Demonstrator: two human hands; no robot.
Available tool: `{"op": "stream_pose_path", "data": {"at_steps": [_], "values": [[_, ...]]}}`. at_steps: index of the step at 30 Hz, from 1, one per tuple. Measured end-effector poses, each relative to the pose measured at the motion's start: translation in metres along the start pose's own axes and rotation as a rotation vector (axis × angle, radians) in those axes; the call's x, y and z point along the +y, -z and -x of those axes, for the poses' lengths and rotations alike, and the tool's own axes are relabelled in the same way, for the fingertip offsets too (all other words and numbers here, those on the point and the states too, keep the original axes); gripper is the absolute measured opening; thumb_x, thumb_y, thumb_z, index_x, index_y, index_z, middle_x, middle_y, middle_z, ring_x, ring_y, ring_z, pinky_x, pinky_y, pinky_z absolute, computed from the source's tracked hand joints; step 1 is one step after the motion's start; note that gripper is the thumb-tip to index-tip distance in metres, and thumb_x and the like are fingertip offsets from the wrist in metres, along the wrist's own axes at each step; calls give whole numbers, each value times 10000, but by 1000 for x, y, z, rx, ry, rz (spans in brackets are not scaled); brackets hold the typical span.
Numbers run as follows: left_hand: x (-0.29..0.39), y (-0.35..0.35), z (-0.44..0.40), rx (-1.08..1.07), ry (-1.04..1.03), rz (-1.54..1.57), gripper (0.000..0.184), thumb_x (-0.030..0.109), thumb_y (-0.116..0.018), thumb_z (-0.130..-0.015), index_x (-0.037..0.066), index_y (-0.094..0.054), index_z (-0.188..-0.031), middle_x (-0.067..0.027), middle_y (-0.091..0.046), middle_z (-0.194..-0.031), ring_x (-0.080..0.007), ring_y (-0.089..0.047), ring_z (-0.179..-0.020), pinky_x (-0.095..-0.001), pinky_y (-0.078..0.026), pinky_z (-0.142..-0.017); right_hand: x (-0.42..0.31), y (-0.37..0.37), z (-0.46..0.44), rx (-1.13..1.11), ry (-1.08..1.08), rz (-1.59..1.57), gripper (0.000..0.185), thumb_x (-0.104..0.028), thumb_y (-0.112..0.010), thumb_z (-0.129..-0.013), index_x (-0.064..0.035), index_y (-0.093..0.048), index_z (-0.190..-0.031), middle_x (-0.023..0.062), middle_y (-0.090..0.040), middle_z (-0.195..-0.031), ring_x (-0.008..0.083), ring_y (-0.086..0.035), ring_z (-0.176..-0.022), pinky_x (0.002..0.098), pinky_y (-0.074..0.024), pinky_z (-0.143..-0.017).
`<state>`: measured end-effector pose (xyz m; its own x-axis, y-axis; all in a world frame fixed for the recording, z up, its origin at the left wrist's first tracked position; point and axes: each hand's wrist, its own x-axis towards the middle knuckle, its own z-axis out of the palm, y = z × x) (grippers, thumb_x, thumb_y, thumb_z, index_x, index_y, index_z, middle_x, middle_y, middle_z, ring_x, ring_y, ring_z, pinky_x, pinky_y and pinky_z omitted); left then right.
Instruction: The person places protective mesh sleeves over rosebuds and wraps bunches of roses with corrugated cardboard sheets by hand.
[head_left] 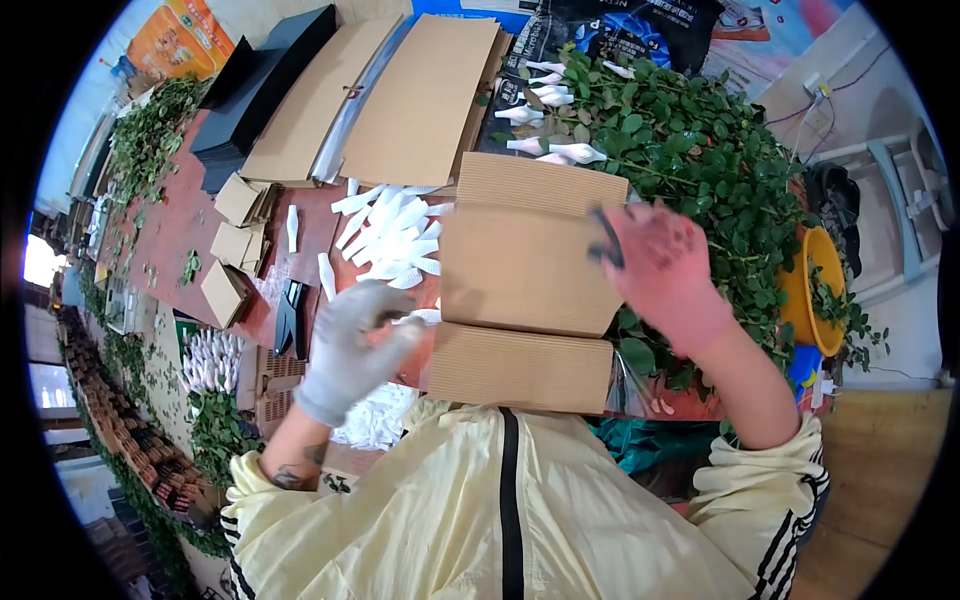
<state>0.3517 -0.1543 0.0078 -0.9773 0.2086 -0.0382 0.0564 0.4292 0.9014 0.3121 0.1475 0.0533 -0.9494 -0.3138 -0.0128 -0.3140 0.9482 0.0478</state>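
A brown corrugated cardboard sheet [530, 268], creased into a plain middle panel and two ribbed flaps, lies flat in front of my body. My left hand [360, 345], in a grey-white glove, hovers left of it near the pile of white foam sleeves [395, 228]. Its thumb and fingers are apart, with nothing visible between them. My right hand [660, 265] wears a pink glove with dark fingertips. Those fingertips overlap the sheet's right edge; they are blurred, so whether they grip it is unclear.
Leafy stems with white-wrapped heads [650, 130] fill the right side. Stacked cardboard [420, 100] and black sheets [260, 90] stand at the back. Small folded cardboard pieces [228, 293] and a black stapler [290, 318] lie left. A yellow basin [822, 290] is far right.
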Motion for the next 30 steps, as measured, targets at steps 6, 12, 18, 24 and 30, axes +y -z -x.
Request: {"op": "stream_pose_path", "data": {"at_steps": [6,12,18,24,30], "values": [[-21,-73,-28,-296,-520,-740,536,441,-619,-758,60,-575,-1132,-155,-512,-1233,-331,-435,-1201,-453,-298,-1035,-34,-51,-24,-13,672,273,273,-252,-463,-875,-122,-521,-1108,86,-522,-1190,270,-478,-1074,388,-381,-929],[-30,-81,-37,-420,-451,-763,571,446,-621,-749,64,-556,-1168,-167,-467,-1284,-339,-389,-1246,-463,-281,-1052,-25,-123,-37,69,516,30,406,-307,-552,-808,-139,-519,-1176,135,-473,-1274,323,-411,-1205,406,-333,-1007],[-33,-76,-37,-439,-418,-655,510,407,-624,-763,65,-583,-1139,-164,-476,-1296,-338,-404,-1245,-450,-319,-1037,-42,-125,-50,-47,328,-50,435,-324,-554,-761,-100,-564,-1134,197,-471,-1277,343,-433,-1184,416,-326,-1018],[-140,82,-37,481,5,-552,295,190,-659,-644,79,-640,-916,-103,-614,-967,-286,-578,-927,-375,-459,-827,-51,-123,-53,-144,297,-60,527,-216,-625,-697,-76,-532,-1197,195,-427,-1294,400,-374,-1208,469,-311,-1036],[-302,229,4,941,1011,-721,1084,589,-669,-645,77,-165,-1456,-238,-272,-1452,-387,-382,-1278,-431,-318,-1052,-36,-145,-45,-89,288,-20,510,-318,-590,-724,-63,-561,-1164,188,-455,-1282,399,-349,-1228,483,-250,-1065]]}}
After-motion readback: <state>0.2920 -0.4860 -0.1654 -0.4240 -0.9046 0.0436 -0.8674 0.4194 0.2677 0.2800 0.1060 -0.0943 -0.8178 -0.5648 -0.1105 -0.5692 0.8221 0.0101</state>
